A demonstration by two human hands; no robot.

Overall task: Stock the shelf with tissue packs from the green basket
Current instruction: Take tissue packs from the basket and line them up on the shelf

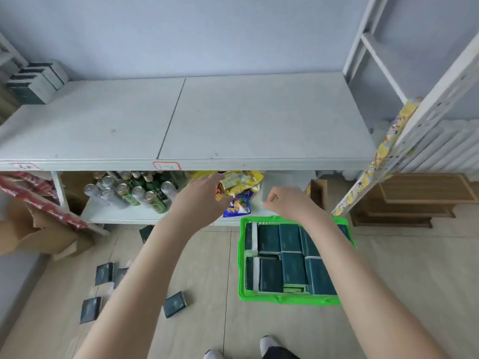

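A green basket [285, 300] stands on the floor at the right, filled with several dark green tissue packs [293, 268]. Above it, the white shelf [233, 120] carries a few tissue packs [33, 81] stacked at its far left corner. My left hand [202, 198] reaches forward under the shelf edge, fingers straight, touching the snack bags. My right hand [287, 200] hovers above the basket's far rim with thumb and fingers curled together; I see nothing clearly between them. My right forearm hides part of the basket.
Several loose tissue packs [175, 304] lie on the floor at the left. The lower shelf holds beer cans [134, 193] and snack bags [238, 185]. A torn cardboard box [39, 234] sits at left, a shelf upright [414, 125] and wooden pallets [414, 200] at right.
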